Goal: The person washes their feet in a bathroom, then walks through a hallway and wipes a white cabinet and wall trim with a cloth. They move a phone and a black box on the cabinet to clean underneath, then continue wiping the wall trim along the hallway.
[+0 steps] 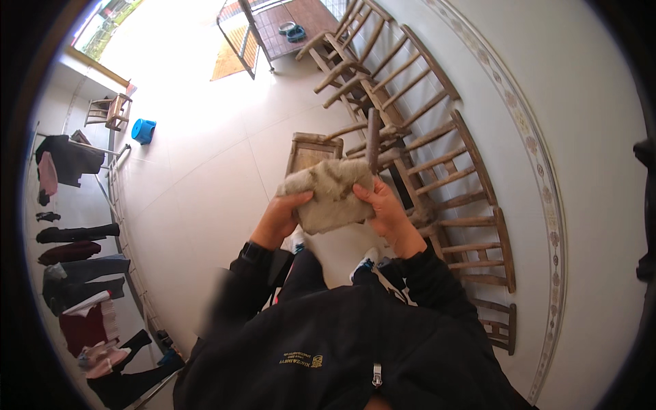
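Observation:
A beige, fuzzy cloth [335, 197], creased and darker along its upper middle, is stretched between my two hands in front of my body. My left hand [281, 214] grips its left edge with the thumb on top. At the right edge, my right hand [387, 207] pinches it the same way, the fingers hidden underneath. Just beyond the cloth stands a small wooden stool or chair [315, 146], partly covered by it. A brown upright post [373, 138] rises behind my right hand; what it belongs to is unclear.
Wooden chairs [451, 174] line the tiled wall on my right. To the left, clothes [82, 287] hang on a metal rack [110, 151]. A blue plastic stool [143, 130] and a wooden chair [118, 113] stand far left. Ahead, bowls [293, 33] rest on a brown table [312, 15].

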`<state>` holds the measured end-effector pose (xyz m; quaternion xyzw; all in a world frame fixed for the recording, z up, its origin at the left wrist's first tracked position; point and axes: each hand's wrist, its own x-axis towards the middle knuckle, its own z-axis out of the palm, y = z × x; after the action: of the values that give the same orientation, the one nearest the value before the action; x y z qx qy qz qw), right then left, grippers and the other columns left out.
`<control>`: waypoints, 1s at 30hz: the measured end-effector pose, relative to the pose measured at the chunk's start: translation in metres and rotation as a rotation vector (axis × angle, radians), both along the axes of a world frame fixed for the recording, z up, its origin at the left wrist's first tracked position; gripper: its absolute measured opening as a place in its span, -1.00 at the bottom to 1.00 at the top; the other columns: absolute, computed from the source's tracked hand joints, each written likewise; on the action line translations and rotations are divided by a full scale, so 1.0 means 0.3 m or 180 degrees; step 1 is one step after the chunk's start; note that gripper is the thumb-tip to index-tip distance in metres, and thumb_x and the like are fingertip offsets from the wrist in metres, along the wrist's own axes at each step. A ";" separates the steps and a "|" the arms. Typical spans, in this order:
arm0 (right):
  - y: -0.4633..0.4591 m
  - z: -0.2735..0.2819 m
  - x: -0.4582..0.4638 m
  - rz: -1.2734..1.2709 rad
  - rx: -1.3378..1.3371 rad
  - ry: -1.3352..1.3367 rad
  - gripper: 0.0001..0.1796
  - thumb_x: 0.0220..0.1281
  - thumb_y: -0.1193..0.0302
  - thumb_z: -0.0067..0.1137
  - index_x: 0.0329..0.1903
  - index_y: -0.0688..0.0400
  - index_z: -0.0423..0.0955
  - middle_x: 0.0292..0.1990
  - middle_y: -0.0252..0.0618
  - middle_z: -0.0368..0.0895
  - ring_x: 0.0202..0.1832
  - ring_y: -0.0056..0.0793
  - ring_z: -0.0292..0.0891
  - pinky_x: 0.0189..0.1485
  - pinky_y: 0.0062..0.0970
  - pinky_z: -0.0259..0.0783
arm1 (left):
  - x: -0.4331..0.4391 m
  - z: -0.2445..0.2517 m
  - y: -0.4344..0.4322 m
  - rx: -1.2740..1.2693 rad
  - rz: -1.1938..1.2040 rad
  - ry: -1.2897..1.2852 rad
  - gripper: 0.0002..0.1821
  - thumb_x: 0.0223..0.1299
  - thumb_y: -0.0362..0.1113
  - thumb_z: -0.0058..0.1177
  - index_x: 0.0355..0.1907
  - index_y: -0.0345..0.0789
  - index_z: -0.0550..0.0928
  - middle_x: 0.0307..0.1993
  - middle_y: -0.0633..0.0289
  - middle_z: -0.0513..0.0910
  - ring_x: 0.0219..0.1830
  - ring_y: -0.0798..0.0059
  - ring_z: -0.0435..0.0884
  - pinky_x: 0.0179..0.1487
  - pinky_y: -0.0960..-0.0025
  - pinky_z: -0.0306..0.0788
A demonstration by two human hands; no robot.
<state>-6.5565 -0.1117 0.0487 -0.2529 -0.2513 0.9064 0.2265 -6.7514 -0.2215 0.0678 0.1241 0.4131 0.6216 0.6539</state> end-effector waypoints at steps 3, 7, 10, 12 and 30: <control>-0.094 -0.020 -0.215 0.0112 -0.0010 0.0375 -0.61 0.31 0.46 0.12 0.18 0.07 0.38 0.02 -0.36 0.56 0.03 -0.48 0.51 0.06 -0.40 0.51 | -0.187 -0.058 -0.141 -0.0050 0.0417 -0.0084 -0.54 0.19 -0.42 0.07 0.18 -0.42 0.45 0.10 0.12 0.55 0.14 0.30 0.51 0.23 0.27 0.39; -0.227 -0.045 -0.619 0.0576 -0.0131 0.0413 -0.53 0.33 0.51 0.07 0.26 0.00 0.28 0.11 -0.36 0.48 0.14 -0.47 0.43 0.17 -0.39 0.44 | -0.519 -0.105 -0.316 0.0042 0.1115 -0.0166 -0.59 0.29 -0.34 0.04 0.17 -0.41 0.46 0.10 0.12 0.54 0.16 0.31 0.49 0.25 0.26 0.37; -0.315 -0.031 -0.893 0.0965 -0.0185 0.0795 -0.49 0.32 0.51 0.08 0.29 0.00 0.24 0.15 -0.36 0.44 0.19 -0.47 0.39 0.22 -0.40 0.39 | -0.792 -0.077 -0.449 -0.0075 0.1323 -0.0132 -0.61 0.30 -0.35 0.01 0.16 -0.40 0.45 0.09 0.10 0.54 0.16 0.25 0.49 0.24 0.23 0.38; -0.349 -0.010 -1.027 0.1158 -0.0256 0.0951 -0.46 0.30 0.52 0.10 0.30 0.00 0.24 0.18 -0.33 0.41 0.22 -0.45 0.37 0.25 -0.38 0.36 | -0.927 -0.050 -0.506 -0.0138 0.1437 -0.0038 -0.61 0.30 -0.36 0.01 0.16 -0.39 0.45 0.09 0.10 0.54 0.15 0.24 0.50 0.23 0.22 0.39; 0.258 -0.067 -1.513 0.1100 0.0141 0.1263 -0.45 0.29 0.11 0.13 0.18 0.20 0.34 0.06 -0.21 0.50 0.06 -0.42 0.48 0.17 -0.32 0.42 | -1.460 0.054 0.342 0.0491 0.0054 0.1436 -0.57 0.15 -0.54 0.06 0.12 -0.39 0.44 -0.01 0.16 0.56 0.05 0.39 0.53 0.13 0.34 0.43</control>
<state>-7.0103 -0.0343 0.0285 -0.0185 -0.2613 0.9578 0.1186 -7.1896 -0.1189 0.0840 0.3060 0.5010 0.6133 0.5284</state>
